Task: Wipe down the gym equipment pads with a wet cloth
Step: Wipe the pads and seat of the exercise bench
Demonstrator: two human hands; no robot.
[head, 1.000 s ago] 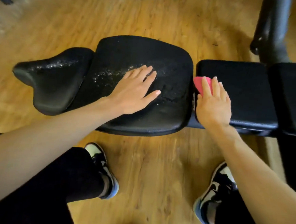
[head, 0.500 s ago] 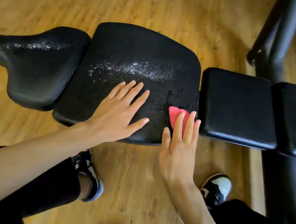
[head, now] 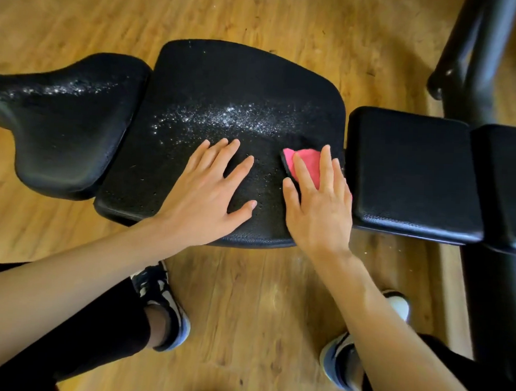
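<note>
Flat right hand (head: 319, 204) presses a pink cloth (head: 304, 163) on the droplet-speckled black pad (head: 225, 104); left hand (head: 209, 192) rests flat.

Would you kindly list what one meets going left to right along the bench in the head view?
Saddle-shaped pad → left hand → right hand pressing the pink cloth → rectangular pad → pad at the right edge. The wide middle pad under both hands is left out.

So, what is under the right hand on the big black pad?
A pink cloth, pressed flat on the pad by the right hand. Only its top corner shows between the fingers; the rest is covered.
</note>
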